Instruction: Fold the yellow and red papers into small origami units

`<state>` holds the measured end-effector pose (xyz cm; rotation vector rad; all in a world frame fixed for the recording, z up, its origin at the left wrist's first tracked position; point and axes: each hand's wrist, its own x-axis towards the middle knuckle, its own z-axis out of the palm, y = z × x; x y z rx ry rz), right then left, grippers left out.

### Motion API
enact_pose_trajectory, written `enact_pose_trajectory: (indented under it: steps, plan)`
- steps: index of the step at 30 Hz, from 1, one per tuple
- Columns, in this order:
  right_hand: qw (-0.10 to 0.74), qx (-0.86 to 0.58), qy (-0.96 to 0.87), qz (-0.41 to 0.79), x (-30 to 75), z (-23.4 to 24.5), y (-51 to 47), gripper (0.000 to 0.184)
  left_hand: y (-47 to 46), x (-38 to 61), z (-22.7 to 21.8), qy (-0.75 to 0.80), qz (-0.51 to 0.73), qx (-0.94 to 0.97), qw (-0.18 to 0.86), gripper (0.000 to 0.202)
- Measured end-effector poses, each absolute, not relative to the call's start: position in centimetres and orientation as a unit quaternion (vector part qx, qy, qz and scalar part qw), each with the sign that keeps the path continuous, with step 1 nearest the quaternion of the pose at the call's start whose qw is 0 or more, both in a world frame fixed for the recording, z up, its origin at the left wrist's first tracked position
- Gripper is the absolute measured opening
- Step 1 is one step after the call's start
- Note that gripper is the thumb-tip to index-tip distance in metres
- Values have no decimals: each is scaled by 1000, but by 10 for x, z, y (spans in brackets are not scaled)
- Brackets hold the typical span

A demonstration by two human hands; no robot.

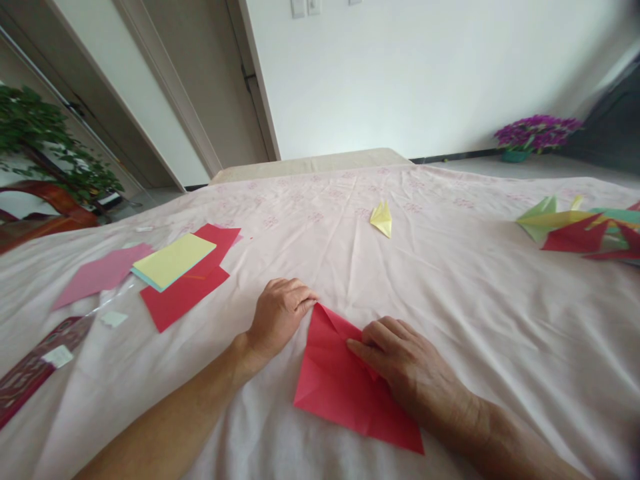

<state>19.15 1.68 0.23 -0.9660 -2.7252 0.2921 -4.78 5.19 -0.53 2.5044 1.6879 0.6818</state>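
A partly folded red paper sheet [345,390] lies on the pale pink bedsheet [450,280] in front of me. My left hand [277,317] rests at the paper's top left corner, fingers curled, fingertips touching the tip. Over the paper's right side my right hand [405,370] presses down, its fingers flat on a folded flap.
To the left lies a pile of loose sheets: yellow [173,260], red [185,290] and pink [100,273]. A small folded yellow piece [383,218] sits further back. Several folded paper shapes [585,230] lie at the right edge. A dark red strip [35,363] lies at the near left.
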Motion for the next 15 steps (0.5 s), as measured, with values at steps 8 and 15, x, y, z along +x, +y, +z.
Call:
enact_pose_trajectory:
  steps: [8, 15]
  plan:
    - [129, -323, -934, 79, 192, 2, 17, 11, 52, -45, -7, 566, 231, 792, 14, 8]
    - [140, -321, -933, 78, 191, 3, 17, 10, 23, -49, -3, 488, 284, 825, -18, 30]
